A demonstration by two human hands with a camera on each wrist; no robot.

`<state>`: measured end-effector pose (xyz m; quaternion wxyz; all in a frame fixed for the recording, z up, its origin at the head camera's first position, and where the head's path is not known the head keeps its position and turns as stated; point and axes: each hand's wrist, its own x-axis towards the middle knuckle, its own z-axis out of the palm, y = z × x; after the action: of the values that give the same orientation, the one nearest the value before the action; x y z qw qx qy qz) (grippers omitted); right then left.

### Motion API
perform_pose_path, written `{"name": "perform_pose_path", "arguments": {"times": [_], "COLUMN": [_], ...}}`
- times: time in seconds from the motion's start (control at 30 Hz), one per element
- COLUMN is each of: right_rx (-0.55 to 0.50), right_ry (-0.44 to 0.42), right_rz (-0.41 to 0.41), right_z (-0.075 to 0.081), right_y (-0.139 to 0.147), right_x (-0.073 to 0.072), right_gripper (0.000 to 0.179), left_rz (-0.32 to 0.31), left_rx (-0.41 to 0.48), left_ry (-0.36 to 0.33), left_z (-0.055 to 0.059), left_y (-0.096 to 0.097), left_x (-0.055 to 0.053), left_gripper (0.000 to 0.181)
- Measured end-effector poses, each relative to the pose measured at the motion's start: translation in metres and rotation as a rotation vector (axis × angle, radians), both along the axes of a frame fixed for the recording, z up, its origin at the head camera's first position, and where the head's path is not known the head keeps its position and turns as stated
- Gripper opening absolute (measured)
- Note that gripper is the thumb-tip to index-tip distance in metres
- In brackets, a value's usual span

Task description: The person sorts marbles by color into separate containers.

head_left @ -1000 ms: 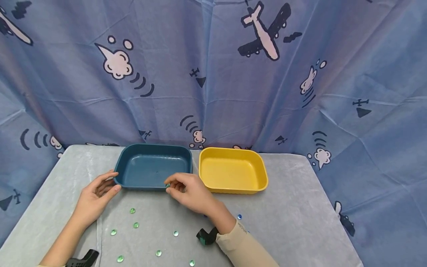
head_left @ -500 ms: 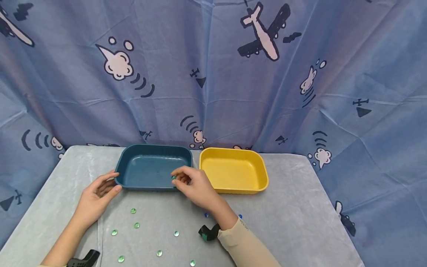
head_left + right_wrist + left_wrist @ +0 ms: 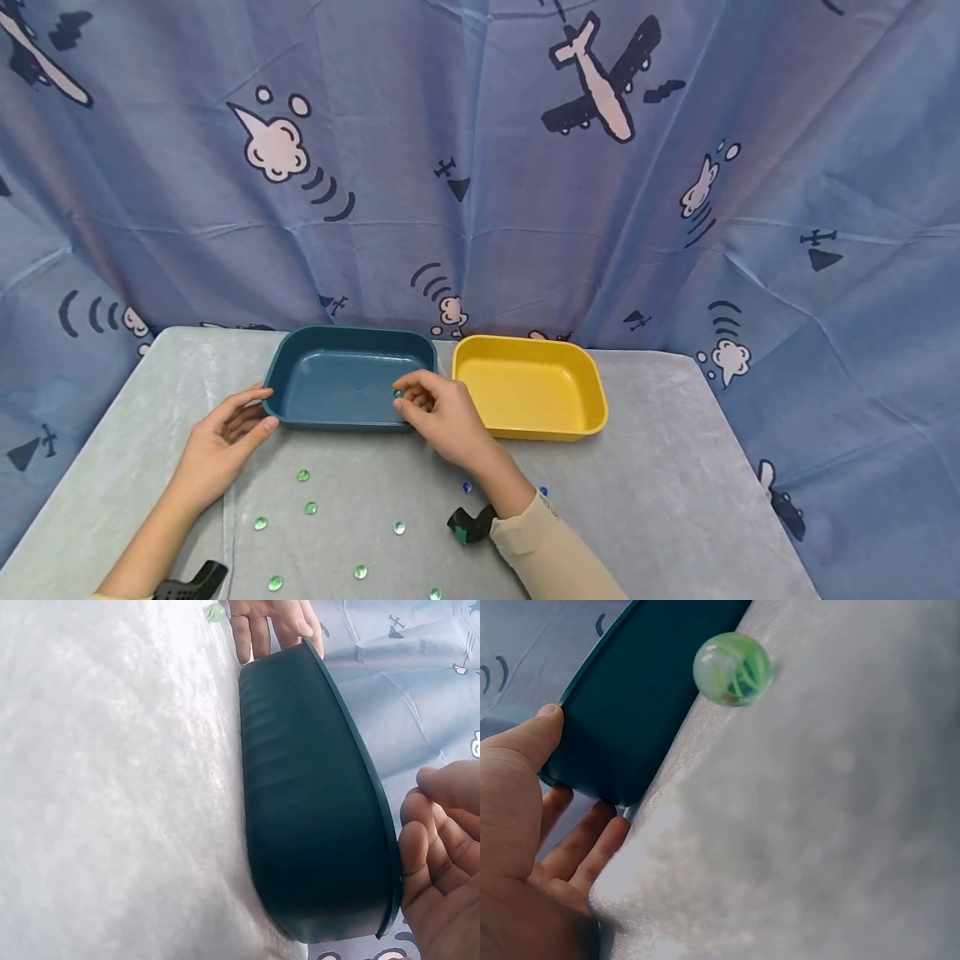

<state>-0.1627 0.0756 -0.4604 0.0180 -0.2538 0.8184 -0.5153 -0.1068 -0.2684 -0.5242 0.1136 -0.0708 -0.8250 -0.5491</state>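
My left hand (image 3: 213, 457) holds the front left corner of a dark teal plastic tray (image 3: 318, 427), thumb and fingertips at its rim and end wall. My right hand (image 3: 442, 417) pinches a small green glass marble (image 3: 398, 393) between thumb and index finger, over the right part of that tray. In the right wrist view the right fingers (image 3: 414, 844) come right at the tray's rim, and the marble is hidden there. On the cloth near the left hand lie several green marbles; one with pale swirls (image 3: 733, 669) shows large in the left wrist view.
Right of the teal tray stands a yellow tray (image 3: 536, 434), with nothing visible inside. Blue marbles (image 3: 467, 487) lie near the right forearm, one partly behind the sleeve. Grey cloth (image 3: 660, 500) covers the table. A blue printed curtain (image 3: 480, 167) hangs behind.
The right hand has moved from the teal tray's front rim inward and slightly right, still pinching the green marble. The left hand stays at the tray's corner. The head view has shifted slightly.
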Motion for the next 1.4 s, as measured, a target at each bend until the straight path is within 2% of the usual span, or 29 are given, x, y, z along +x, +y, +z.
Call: {"name": "perform_pose_path", "arguments": {"times": [0.73,1.17,1.4], "right_rx": [0.016,0.035,0.048], "right_ry": [-0.013,0.044,0.085], "right_rz": [-0.016,-0.002,0.012], "right_z": [-0.004,-0.005,0.003], "right_y": [-0.001,-0.002,-0.003], "right_x": [-0.003,0.006,0.010], "right_gripper": [0.018,0.016,0.014], "left_rz": [0.003,0.000,-0.004], "left_rx": [-0.026,-0.010,0.002], "left_ry": [-0.003,0.004,0.019], "left_z": [-0.003,-0.007,-0.003], "left_y": [-0.002,-0.001,-0.001], "left_x": [-0.003,0.001,-0.001], "left_gripper": [0.044,0.044,0.046]}}
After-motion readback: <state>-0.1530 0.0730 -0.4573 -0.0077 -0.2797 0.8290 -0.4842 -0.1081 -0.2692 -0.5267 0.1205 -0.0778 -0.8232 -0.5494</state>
